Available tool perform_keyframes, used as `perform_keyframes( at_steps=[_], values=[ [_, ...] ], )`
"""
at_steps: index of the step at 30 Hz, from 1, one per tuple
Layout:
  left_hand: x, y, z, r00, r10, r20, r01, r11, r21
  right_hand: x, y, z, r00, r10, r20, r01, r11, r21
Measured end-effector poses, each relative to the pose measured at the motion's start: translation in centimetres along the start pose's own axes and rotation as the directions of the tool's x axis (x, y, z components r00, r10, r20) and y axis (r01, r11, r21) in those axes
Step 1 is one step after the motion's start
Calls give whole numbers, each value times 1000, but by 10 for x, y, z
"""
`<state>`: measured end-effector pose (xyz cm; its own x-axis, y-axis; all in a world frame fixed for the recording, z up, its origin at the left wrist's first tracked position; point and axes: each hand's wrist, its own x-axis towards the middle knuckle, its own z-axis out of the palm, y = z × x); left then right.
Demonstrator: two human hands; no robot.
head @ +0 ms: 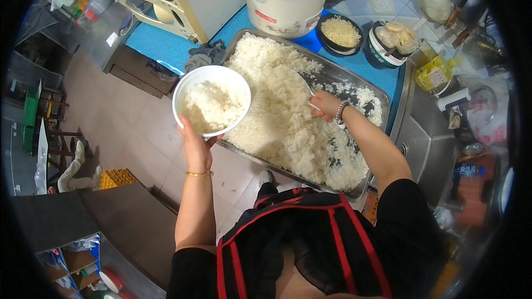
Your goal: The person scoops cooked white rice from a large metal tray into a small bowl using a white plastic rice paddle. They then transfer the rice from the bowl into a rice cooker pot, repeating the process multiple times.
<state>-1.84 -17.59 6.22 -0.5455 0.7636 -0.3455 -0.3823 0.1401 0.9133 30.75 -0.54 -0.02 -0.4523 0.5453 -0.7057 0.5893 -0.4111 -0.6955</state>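
Note:
My left hand grips the lower rim and side of a white bowl. Cooked white rice partly fills it. Under my right hand spreads a large heap of cooked rice in a wide metal tray. That hand is closed around the handle of a white serving utensil, whose far end is hidden in the rice. Bare metal shows through the thinner rice at the tray's right side. The bowl hangs over the tray's left edge.
A rice cooker and a microwave oven stand behind the tray on a blue-covered counter. Beside the cooker sits a black bowl of noodles. A grey cloth lies near the tray. To the right is a metal sink.

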Motion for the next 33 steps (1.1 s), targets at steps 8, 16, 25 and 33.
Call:
perform_keyframes(
  at_steps=[8,16,25,33],
  values=[
    [19,-11,61,995,7,102,-21,990,137,-75,-74,7,983,-93,-155,84,994,-67],
    [13,-37,109,946,-116,301,93,992,89,-112,-120,45,826,-478,-299,-49,468,-882],
    [38,-33,75,920,-49,389,49,999,9,-195,5,-25,940,98,-326,-333,461,-822],
    [30,-20,37,929,19,369,20,995,-102,-98,77,-9,897,352,-268,-421,867,-269]
  ],
)
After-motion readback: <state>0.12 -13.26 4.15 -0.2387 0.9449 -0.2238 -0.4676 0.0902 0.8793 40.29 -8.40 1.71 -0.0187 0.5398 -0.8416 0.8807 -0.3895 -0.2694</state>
